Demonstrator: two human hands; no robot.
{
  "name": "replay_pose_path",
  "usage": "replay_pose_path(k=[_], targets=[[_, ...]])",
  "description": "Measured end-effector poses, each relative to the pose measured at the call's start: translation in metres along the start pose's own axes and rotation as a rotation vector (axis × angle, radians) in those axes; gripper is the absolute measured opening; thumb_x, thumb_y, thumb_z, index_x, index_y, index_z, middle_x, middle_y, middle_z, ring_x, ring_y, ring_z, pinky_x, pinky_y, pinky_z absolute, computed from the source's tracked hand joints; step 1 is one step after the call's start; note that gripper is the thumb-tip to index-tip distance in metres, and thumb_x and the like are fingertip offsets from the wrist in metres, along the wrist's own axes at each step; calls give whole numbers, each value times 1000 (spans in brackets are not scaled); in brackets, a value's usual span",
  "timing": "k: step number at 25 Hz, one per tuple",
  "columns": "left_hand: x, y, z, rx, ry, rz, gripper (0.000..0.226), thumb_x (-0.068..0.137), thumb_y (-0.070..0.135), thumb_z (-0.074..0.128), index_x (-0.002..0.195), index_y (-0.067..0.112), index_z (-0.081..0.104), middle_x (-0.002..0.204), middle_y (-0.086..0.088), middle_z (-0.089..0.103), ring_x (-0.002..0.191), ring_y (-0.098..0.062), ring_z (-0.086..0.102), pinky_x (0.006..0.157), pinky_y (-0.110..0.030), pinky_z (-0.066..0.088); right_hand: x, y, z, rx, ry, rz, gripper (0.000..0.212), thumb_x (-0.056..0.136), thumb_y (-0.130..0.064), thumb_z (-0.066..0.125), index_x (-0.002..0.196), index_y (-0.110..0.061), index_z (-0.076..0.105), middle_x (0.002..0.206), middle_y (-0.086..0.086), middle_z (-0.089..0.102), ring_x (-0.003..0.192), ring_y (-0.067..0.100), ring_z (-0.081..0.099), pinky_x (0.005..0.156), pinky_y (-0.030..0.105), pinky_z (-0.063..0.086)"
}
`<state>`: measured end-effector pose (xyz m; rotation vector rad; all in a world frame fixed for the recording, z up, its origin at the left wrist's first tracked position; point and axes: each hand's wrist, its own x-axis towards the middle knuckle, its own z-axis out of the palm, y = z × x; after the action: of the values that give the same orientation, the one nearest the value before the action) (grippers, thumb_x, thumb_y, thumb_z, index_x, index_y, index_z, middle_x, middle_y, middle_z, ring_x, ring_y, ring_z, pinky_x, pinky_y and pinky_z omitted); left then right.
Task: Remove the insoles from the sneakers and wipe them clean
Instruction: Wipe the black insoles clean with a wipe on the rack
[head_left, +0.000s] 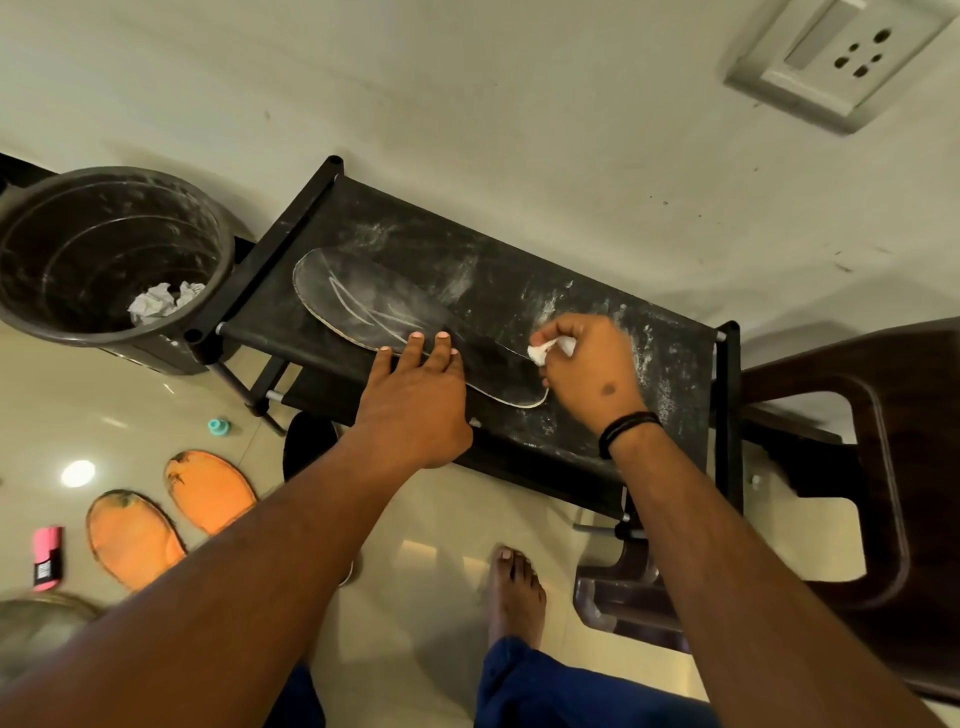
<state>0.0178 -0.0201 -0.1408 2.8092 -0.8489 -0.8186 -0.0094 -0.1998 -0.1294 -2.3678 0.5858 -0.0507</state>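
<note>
Lying crumpled paper inside dark bin beside rack

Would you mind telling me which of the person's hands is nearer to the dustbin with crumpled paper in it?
Left. The left hand presses on the insole, on the side toward the dustbin. The right hand, pinching a white wipe, is farther along the rack, away from it.

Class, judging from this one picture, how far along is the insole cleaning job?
Done: one black insole is out and lying on the rack shelf; crumpled tissues sit in the bucket. In hand: left hand steadies it while right hand rubs with a white wad. Left: powdery smears remain; no second insole shows.
</note>
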Motion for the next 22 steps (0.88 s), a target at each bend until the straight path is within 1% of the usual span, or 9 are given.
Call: replay_pose_path(k=[3,6,8,11,13,15,17,19,22], targets=[[2,0,2,2,1,-4,84,97,45,52,159,15,4,167,-5,-8,153,-29,-9,123,-54,5,0,3,-10,40,-13,4,6,77,-5,72,76,-12,73,84,-7,69,77,8,66,69,22,55],[2,0,2,5,4,-3,84,97,46,51,159,15,4,167,-5,-8,153,-29,-9,123,-54,5,0,9,-14,2,-4,-60,20,76,-2,76,74,-19,65,81,-11,65,76,0,61,66,12,49],[2,0,3,6,8,-2,84,97,46,51,159,15,4,167,-5,-8,153,-28,-9,123,-54,5,-1,12,-12,-12,-31,-85,27,77,1,73,82,-23,61,86,-10,65,77,1,60,60,6,44],[2,-1,2,3,7,-1,85,96,46,52,159,15,4,167,-5,-8,153,-29,-9,123,-54,6,1,13,-7,-57,-92,-104,23,83,-4,73,96,-22,71,97,-8,68,85,6,62,73,11,48],[3,-1,2,-1,5,1,85,96,46,52,159,15,4,167,-5,-8,153,-29,-9,123,-54,5,1,12,-4,-12,-104,-87,16,86,-6,71,95,-19,75,94,-5,70,75,5,65,71,11,51],[3,-1,3,-1,6,2,85,96,46,53,159,15,5,167,-5,-8,153,-29,-9,123,-54,5,0,13,-3,79,-125,-51,15,87,-5,69,92,-17,75,90,2,72,67,10,69,67,18,57],[3,-2,2,-1,7,1,85,96,46,53,160,16,4,167,-5,-8,153,-29,-9,123,-55,5,2,13,-4,66,-149,-38,15,87,-4,70,89,-18,75,88,3,73,67,13,70,68,25,60],[3,-1,3,1,14,2,84,97,46,53,160,18,4,167,-6,-8,153,-30,-10,123,-55,5,3,13,-7,-34,-175,-47,14,84,-3,72,87,-16,77,86,0,72,72,12,67,70,22,57],[1,4,7,32,35,57,78,97,43,51,159,32,4,167,-8,-11,152,-33,-13,123,-56,1,1,8,-9,-183,-241,-62,14,80,0,70,83,-11,78,84,-3,70,76,5,62,65,11,47]])
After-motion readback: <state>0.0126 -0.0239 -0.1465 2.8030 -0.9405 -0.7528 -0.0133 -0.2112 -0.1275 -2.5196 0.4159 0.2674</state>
